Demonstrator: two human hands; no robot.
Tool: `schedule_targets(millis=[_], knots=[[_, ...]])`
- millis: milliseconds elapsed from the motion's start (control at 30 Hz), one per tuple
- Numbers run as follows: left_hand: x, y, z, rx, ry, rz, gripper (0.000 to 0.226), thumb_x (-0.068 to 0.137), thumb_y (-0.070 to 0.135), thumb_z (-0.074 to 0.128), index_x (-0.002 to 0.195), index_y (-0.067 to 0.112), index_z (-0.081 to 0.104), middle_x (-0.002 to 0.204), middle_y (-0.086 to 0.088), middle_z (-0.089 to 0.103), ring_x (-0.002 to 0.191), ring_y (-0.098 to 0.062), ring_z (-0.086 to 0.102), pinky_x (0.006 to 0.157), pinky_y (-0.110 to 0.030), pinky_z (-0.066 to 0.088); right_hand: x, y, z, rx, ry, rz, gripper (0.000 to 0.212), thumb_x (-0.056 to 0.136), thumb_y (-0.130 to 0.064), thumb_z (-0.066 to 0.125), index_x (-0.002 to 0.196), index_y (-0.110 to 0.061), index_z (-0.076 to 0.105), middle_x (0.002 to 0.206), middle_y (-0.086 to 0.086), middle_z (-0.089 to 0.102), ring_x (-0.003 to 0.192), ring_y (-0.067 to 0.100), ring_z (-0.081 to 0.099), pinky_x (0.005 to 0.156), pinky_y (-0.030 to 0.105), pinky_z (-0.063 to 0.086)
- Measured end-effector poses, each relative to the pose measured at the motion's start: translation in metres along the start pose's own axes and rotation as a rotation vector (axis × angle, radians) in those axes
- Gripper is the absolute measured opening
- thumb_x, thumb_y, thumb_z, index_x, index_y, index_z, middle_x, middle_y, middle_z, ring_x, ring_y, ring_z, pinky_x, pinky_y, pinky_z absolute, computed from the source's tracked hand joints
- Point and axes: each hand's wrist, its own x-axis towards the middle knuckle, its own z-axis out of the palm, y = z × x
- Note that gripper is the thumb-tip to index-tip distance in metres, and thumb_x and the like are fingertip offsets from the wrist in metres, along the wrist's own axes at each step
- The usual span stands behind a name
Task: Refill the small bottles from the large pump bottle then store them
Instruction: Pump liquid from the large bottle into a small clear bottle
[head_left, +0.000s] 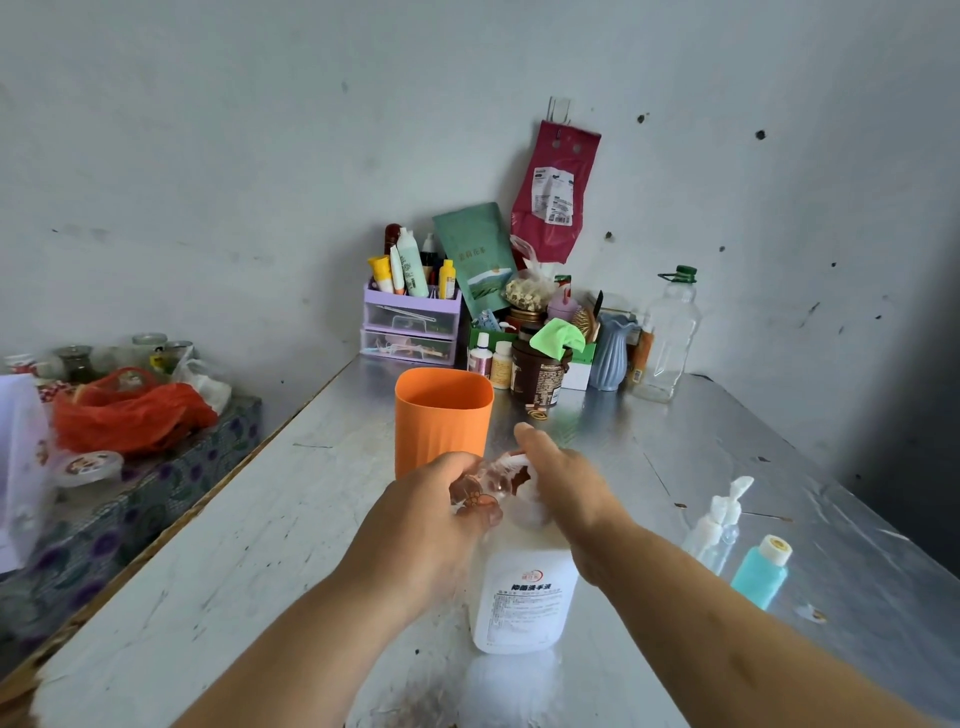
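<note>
A large white pump bottle (522, 597) stands on the metal table (675, 447) in front of me. My left hand (431, 514) holds a small clear bottle (488, 480) tilted against the pump's nozzle. My right hand (563, 480) lies flat on top of the pump head, fingers stretched out. To the right lie a small clear bottle with a white pump top (719, 525) and a small teal bottle with a white cap (762, 569). An orange cup (441, 415) stands upright just behind my left hand.
Clutter fills the far corner: a purple drawer organiser (410, 325) with tubes, a brown tub (537, 376), a blue vase (613, 353), an empty clear bottle (667, 340). A red plastic bag (127, 410) lies on a lower surface at the left.
</note>
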Motion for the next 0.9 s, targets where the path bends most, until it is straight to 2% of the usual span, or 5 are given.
schedule_targets(millis=[133, 300, 467, 633, 900], knots=[[0.000, 0.001, 0.000, -0.004, 0.001, 0.007, 0.029, 0.088, 0.033, 0.069, 0.114, 0.041, 0.059, 0.106, 0.016, 0.067, 0.096, -0.006, 0.062, 0.085, -0.031, 0.052, -0.004, 0.012, -0.002, 0.067, 0.001, -0.083, 0.052, 0.094, -0.051, 0.040, 0.079, -0.011, 0.070, 0.074, 0.005, 0.070, 0.071, 0.019, 0.064, 0.069, 0.031, 0.050], [0.002, -0.002, 0.003, -0.030, 0.018, 0.015, 0.027, 0.088, 0.032, 0.069, 0.111, 0.040, 0.060, 0.102, 0.017, 0.067, 0.091, -0.003, 0.063, 0.082, -0.032, 0.053, -0.003, 0.029, 0.001, 0.104, 0.050, -0.015, 0.068, 0.080, -0.075, 0.041, 0.092, -0.016, 0.073, 0.091, 0.009, 0.075, 0.090, 0.026, 0.070, 0.086, 0.040, 0.053], [0.004, -0.006, 0.005, -0.023, 0.018, 0.019, 0.028, 0.087, 0.033, 0.070, 0.113, 0.039, 0.060, 0.105, 0.016, 0.067, 0.095, -0.004, 0.063, 0.084, -0.033, 0.053, -0.002, 0.025, 0.000, 0.099, 0.059, 0.016, 0.058, 0.088, -0.063, 0.040, 0.093, -0.014, 0.071, 0.094, 0.012, 0.073, 0.092, 0.030, 0.068, 0.082, 0.038, 0.052], [0.005, -0.010, 0.008, -0.017, 0.012, 0.004, 0.031, 0.088, 0.032, 0.069, 0.116, 0.038, 0.060, 0.110, 0.015, 0.066, 0.098, -0.005, 0.062, 0.087, -0.033, 0.053, -0.001, 0.027, 0.001, 0.081, 0.068, 0.015, 0.045, 0.093, -0.052, 0.039, 0.077, -0.017, 0.063, 0.075, 0.004, 0.063, 0.070, 0.019, 0.058, 0.065, 0.029, 0.046], [0.002, -0.005, 0.005, 0.018, 0.005, -0.021, 0.031, 0.089, 0.032, 0.068, 0.117, 0.041, 0.058, 0.112, 0.014, 0.066, 0.098, -0.007, 0.062, 0.086, -0.033, 0.053, -0.002, 0.021, -0.001, 0.026, -0.009, 0.078, 0.049, 0.091, -0.055, 0.041, 0.082, -0.016, 0.069, 0.088, 0.009, 0.070, 0.088, 0.028, 0.065, 0.088, 0.038, 0.050]])
